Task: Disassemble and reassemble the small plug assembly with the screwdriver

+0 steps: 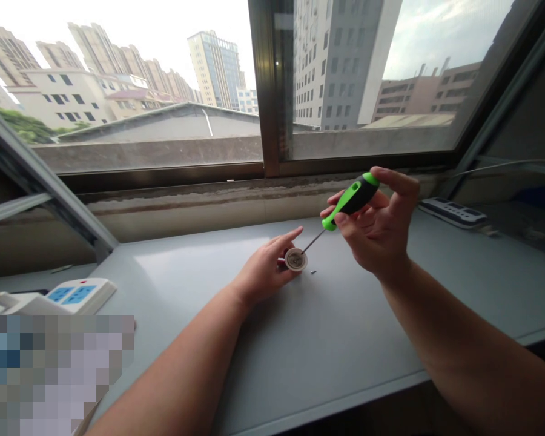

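My left hand (272,260) is closed around a small round white fitting (296,260) with a grey inner face turned toward me; its exact kind I cannot make out. In my right hand (384,224) is a green and black screwdriver (352,203), tilted down to the left. Thumb and fingers grip its handle, and the index finger rests at the handle's top end. The thin metal shaft reaches the upper right edge of the fitting's face. A small screw (313,272) lies on the tabletop just right of the fitting.
The grey-white table (345,339) ends at a front edge below my right forearm. A white power strip with blue sockets (79,295) stands at left, another power strip (453,212) at the back right. A window (267,163) with a dark frame rises behind. Blurred blocks hide the lower left corner.
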`<state>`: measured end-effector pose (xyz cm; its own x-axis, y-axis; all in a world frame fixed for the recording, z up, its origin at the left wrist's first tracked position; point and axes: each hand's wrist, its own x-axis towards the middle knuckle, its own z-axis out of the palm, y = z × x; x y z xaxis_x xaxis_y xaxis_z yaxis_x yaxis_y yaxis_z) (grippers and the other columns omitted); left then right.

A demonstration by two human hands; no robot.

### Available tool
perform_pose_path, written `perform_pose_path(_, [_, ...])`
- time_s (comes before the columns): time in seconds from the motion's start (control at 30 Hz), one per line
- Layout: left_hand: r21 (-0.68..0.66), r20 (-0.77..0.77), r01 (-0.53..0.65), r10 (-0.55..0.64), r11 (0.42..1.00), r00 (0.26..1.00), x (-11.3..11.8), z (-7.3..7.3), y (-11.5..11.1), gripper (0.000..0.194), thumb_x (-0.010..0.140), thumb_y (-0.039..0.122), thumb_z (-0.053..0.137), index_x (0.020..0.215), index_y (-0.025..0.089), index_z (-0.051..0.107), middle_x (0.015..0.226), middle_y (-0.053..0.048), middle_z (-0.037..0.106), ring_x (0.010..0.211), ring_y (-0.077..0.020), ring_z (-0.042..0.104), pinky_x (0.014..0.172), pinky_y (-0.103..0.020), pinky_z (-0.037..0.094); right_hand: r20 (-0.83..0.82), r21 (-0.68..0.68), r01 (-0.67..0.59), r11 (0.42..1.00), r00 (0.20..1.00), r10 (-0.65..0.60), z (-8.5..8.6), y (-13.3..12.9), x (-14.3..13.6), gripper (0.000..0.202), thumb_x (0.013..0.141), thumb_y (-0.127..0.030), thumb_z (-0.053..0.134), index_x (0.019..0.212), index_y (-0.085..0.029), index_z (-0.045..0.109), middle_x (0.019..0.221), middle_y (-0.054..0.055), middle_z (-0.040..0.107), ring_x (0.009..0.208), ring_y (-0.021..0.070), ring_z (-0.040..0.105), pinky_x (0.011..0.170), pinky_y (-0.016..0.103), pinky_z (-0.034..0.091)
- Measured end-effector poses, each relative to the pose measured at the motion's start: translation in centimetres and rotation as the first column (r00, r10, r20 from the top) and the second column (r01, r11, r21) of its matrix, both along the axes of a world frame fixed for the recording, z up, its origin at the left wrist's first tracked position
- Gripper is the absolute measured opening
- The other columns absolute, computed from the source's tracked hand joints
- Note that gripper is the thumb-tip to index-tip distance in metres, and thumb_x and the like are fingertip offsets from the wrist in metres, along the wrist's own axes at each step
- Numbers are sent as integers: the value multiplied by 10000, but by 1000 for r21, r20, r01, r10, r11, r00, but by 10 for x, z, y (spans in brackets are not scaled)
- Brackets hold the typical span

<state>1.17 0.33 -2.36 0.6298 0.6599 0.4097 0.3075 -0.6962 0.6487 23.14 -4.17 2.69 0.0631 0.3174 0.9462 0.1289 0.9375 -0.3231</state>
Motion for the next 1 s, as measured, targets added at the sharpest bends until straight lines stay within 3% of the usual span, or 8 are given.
perform_pose_path(0.17, [53,-99,-24,29,998,995,-1,2,2,378,815,240,789,1187,248,715,1119,-50,645,989,-206,653,880,-328,584,18,-27,-27,999,999,27,-3,2,1,663,866,-125,745,1397,-393,452,1075,9,674,939,189,748,649,323,681])
perform_pose_path(0.3, [156,-96,-72,88,985,992,0,7,0,353,753,265,859,1072,241,710,1143,-50,674,1076,-254,644,984,-394,522,29,-63,-54,997,998,56,-5,1,-1,650,882,-116,722,1403,-389,446,1071,11,678,959,199,751,668,342,685])
perform_pose_path(0.4, [128,-115,-86,101,988,988,1,9,-2,336,726,277,882,982,231,669,1061,-18,718,994,-238,651,922,-378,507,40,-77,-63,995,997,66,-7,1,-3,636,888,-139,730,1399,-386,443,1061,9,678,931,198,751,722,384,698])
perform_pose_path(0.57, [-19,-89,-45,43,999,995,3,8,-5,299,746,262,860,948,231,641,903,34,721,822,-170,630,792,-302,499,58,-92,-68,993,996,73,-10,1,-4,616,899,-190,744,1394,-387,435,1076,17,676,926,205,753,750,416,703])
perform_pose_path(1.0, [-66,-42,-5,2,998,999,4,7,-4,279,734,258,856,939,220,671,878,17,722,819,-171,650,788,-291,537,69,-93,-63,994,995,70,-11,1,-6,612,891,-220,762,1386,-376,438,1057,13,690,917,196,752,711,366,697])
